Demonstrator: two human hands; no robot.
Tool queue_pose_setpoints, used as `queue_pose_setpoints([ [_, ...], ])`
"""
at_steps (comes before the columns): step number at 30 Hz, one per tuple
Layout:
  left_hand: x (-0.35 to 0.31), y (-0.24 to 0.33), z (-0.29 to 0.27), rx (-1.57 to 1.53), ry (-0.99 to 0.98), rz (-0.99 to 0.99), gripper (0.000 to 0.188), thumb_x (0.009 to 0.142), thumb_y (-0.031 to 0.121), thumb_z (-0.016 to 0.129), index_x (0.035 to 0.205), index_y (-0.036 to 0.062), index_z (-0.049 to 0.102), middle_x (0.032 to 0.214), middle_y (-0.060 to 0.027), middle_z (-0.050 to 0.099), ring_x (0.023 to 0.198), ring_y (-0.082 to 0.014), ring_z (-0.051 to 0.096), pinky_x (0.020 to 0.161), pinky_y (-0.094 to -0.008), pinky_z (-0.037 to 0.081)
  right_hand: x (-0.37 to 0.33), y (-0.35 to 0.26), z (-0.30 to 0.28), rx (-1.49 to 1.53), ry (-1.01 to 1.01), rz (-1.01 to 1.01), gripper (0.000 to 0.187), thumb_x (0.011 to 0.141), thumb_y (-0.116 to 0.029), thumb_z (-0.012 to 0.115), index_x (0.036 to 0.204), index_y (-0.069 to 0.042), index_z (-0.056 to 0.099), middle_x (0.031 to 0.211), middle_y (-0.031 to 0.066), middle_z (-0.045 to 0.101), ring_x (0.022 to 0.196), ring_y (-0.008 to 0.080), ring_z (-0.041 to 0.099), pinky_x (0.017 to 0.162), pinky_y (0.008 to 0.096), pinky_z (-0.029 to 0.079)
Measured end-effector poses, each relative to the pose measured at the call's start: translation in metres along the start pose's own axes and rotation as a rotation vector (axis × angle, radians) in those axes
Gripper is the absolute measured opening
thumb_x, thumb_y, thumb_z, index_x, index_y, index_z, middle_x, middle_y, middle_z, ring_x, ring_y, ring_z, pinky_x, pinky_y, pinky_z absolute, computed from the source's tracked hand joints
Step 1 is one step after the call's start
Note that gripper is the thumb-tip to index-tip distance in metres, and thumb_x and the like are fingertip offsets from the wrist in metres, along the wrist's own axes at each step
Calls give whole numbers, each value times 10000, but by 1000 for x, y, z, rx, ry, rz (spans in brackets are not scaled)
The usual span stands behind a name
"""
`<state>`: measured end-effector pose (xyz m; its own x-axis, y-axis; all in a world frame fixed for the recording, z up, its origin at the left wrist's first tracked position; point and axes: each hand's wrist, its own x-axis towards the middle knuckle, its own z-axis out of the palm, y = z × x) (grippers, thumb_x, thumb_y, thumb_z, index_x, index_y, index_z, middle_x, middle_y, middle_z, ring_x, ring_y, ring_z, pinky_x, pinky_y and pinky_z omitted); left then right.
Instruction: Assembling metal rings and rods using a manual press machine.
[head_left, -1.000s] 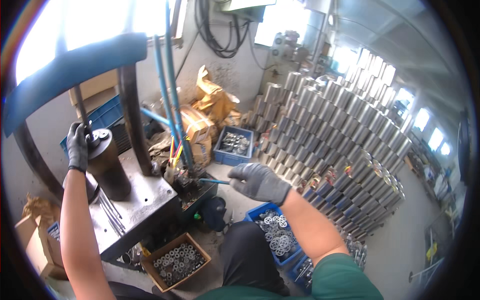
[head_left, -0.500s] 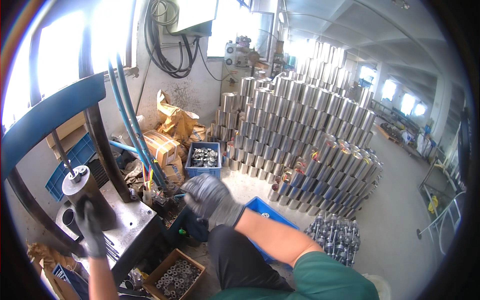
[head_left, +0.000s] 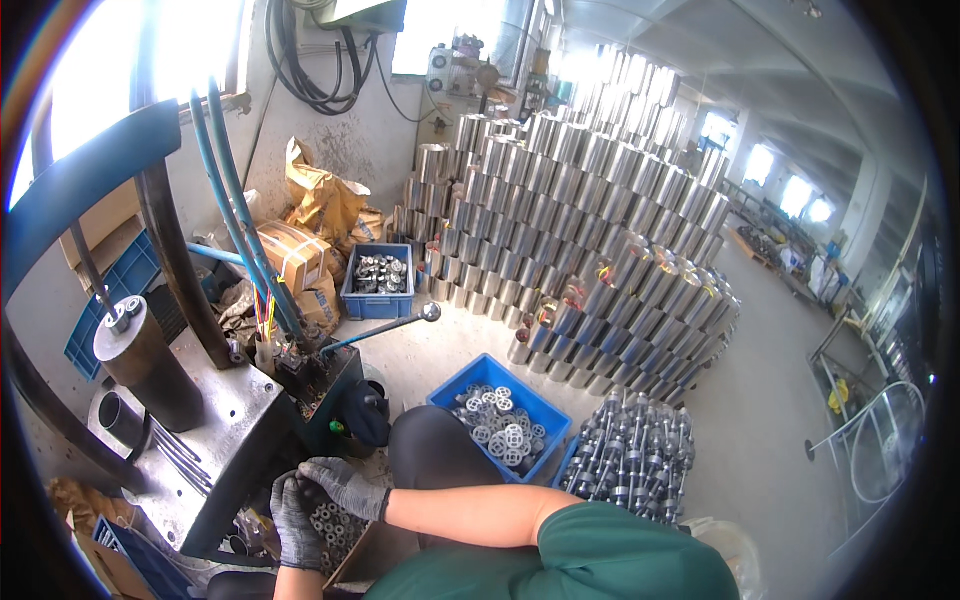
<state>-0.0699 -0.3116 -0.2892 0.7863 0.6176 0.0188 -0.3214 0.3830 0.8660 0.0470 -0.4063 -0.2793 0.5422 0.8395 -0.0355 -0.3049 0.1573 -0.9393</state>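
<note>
My left hand (head_left: 296,520) and my right hand (head_left: 345,484), both in grey gloves, meet over a cardboard box (head_left: 372,553) of small metal rings (head_left: 338,532). Their fingers are bent and drawn together at the tips. Whatever may be between them is too small or hidden to make out. Left of the hands stands a press with a steel table (head_left: 240,402). On it a dark metal cylinder (head_left: 150,362) is upright beneath a thin rod, beside a short open tube (head_left: 120,418) and several thin rods (head_left: 180,456).
A blue lever with a ball end (head_left: 430,312) juts from the press. A blue bin (head_left: 556,412) of slotted discs sits by my knee, beside a cluster of metal shafts (head_left: 640,455). Farther off are a blue crate (head_left: 380,308) of metal parts and stacked steel cylinders (head_left: 590,235).
My left hand has left the cylinder and moved down and right to the box. My right hand has come down from near the lever to join it, uncovering the lever's ball end.
</note>
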Motion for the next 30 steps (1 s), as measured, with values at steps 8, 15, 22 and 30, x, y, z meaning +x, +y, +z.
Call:
queue_pose_setpoints([
  [8,-5,8,11,57,40,-39,281,1054,246,639,1241,37,618,1128,-105,698,1013,-205,685,929,-352,577,-2,-2,2,-365,46,-130,223,1037,-229,620,1090,-34,715,1040,107,747,994,210,695,917,362,532],
  [15,-24,63,55,282,66,-52,319,1046,166,605,1324,10,598,1169,-90,682,1051,-164,648,910,-296,552,-15,-43,1,-415,-22,-172,369,877,32,689,1234,-58,680,1102,83,731,1083,178,698,943,329,586],
  [22,-36,56,44,522,81,79,301,1041,146,605,1300,-6,626,1203,-127,693,1138,-198,629,1028,-345,495,-22,-218,-49,-964,-29,-1076,128,909,-89,634,1032,-62,656,1080,136,724,1038,320,705,925,421,555],
  [30,-25,41,38,484,97,21,267,1049,141,620,1274,-1,642,1161,-112,704,1110,-184,637,1012,-336,500,-28,-302,-151,-1589,106,-809,228,786,35,703,999,-46,689,1003,156,708,998,366,668,925,483,524],
])
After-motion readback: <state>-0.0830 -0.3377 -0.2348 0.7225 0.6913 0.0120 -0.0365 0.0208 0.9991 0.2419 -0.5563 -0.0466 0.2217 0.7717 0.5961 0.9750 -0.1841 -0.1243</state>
